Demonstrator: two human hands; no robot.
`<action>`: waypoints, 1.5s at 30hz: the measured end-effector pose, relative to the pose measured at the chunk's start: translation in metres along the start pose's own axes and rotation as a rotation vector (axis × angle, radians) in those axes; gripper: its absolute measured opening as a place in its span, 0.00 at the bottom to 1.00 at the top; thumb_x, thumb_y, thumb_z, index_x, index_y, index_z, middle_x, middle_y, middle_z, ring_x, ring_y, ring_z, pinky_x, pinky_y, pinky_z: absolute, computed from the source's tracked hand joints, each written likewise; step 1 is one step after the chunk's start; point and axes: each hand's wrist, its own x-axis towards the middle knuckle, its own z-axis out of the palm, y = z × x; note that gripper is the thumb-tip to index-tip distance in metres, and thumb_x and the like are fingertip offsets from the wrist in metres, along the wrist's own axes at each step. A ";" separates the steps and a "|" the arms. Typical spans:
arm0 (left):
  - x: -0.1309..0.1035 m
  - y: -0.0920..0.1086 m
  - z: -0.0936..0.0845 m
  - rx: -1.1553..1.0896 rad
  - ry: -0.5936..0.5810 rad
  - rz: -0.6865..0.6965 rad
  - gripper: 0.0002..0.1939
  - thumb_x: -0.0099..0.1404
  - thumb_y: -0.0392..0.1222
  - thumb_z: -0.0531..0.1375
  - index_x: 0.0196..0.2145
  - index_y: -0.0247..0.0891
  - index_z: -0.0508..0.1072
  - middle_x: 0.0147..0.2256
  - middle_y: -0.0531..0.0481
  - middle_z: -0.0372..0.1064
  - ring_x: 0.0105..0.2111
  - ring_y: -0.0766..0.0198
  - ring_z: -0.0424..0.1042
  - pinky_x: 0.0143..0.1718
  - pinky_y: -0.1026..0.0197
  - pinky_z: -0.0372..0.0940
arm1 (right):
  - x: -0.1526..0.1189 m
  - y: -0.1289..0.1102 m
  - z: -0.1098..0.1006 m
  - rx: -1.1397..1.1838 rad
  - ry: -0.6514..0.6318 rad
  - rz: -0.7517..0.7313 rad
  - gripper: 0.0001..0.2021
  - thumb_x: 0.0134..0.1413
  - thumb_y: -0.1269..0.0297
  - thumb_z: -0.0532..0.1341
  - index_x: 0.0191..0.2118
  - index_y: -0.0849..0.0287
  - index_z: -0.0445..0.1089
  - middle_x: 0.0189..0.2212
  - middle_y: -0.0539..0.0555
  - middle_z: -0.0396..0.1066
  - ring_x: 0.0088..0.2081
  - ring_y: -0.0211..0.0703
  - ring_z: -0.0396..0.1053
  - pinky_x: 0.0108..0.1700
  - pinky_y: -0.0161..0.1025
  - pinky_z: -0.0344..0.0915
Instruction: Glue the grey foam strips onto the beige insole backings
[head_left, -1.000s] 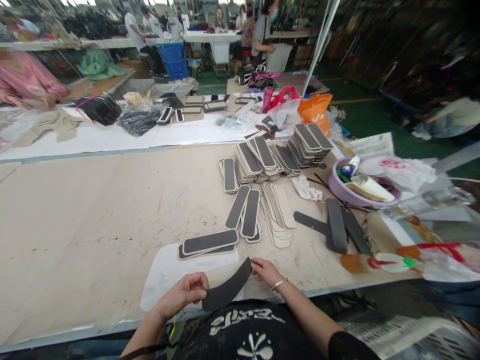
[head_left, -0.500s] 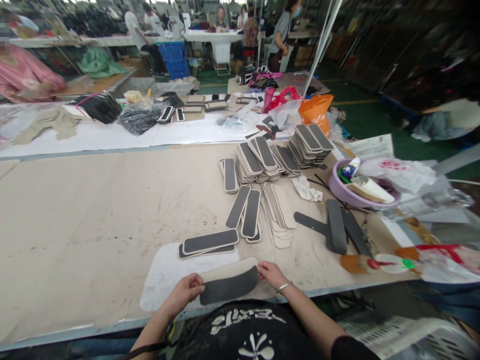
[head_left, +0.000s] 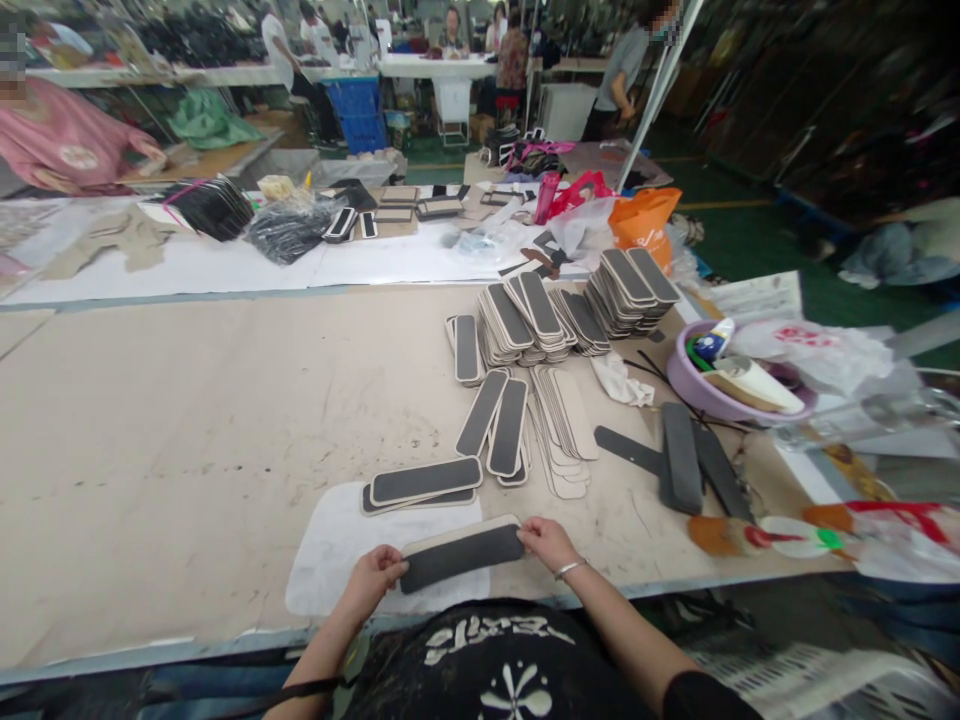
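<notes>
A dark grey strip [head_left: 461, 560] with rounded corners is stretched between my hands over a slightly larger cream panel [head_left: 457, 531], whose far edge shows beyond it. My left hand [head_left: 379, 576] pinches the strip's left end. At the other end, my right hand [head_left: 548, 544] has its thumb and fingers closed on the strip's corner; whether it also grips the panel I cannot tell. Under them lies a white sheet [head_left: 319, 560]. Just beyond, two joined grey-and-cream panels [head_left: 426, 481] overlap, and bare cream panels [head_left: 571, 415] are fanned out to the right.
Tall stacks of grey-and-cream panels [head_left: 510, 318] stand farther back. To the right are dark grey strips [head_left: 679, 460], a purple basin [head_left: 686, 385] with odds and ends, and a brush-like orange-handled tool [head_left: 720, 535]. A person in pink [head_left: 67, 135] works at the far left.
The dark grey strip, sagging and curved before, now lies straighter and flatter along the cream panel. Its near edge has moved away from my body. Both hands keep their pinch.
</notes>
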 end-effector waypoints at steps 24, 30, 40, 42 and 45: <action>0.015 -0.004 0.006 0.403 0.217 -0.050 0.07 0.53 0.39 0.60 0.28 0.38 0.64 0.24 0.54 0.70 0.26 0.67 0.70 0.27 0.67 0.54 | 0.017 -0.018 0.010 -0.515 0.058 0.084 0.11 0.60 0.58 0.56 0.41 0.61 0.68 0.40 0.54 0.69 0.40 0.41 0.68 0.43 0.45 0.66; 0.017 -0.001 0.006 0.471 0.222 -0.028 0.06 0.53 0.40 0.60 0.26 0.39 0.64 0.24 0.53 0.70 0.27 0.65 0.69 0.27 0.66 0.53 | 0.016 -0.021 0.011 -0.537 0.067 0.086 0.12 0.60 0.59 0.56 0.42 0.61 0.68 0.41 0.54 0.69 0.40 0.42 0.68 0.44 0.46 0.66; 0.016 0.003 0.006 0.525 0.203 -0.024 0.05 0.56 0.41 0.58 0.26 0.39 0.65 0.25 0.51 0.71 0.28 0.64 0.70 0.28 0.65 0.54 | 0.013 -0.021 0.017 -0.558 0.104 0.082 0.12 0.60 0.59 0.56 0.45 0.61 0.67 0.44 0.55 0.68 0.42 0.43 0.68 0.45 0.46 0.66; 0.016 0.004 0.007 0.532 0.207 -0.028 0.06 0.56 0.41 0.58 0.26 0.39 0.65 0.25 0.51 0.71 0.29 0.63 0.70 0.28 0.65 0.54 | 0.012 -0.022 0.017 -0.560 0.109 0.076 0.13 0.60 0.59 0.56 0.46 0.60 0.67 0.45 0.56 0.67 0.42 0.43 0.68 0.44 0.46 0.67; 0.016 0.005 0.007 0.543 0.211 -0.029 0.06 0.56 0.41 0.58 0.26 0.39 0.65 0.25 0.51 0.71 0.29 0.63 0.70 0.28 0.65 0.54 | 0.010 -0.022 0.017 -0.566 0.113 0.064 0.12 0.60 0.59 0.56 0.45 0.60 0.67 0.44 0.56 0.68 0.43 0.43 0.68 0.45 0.46 0.66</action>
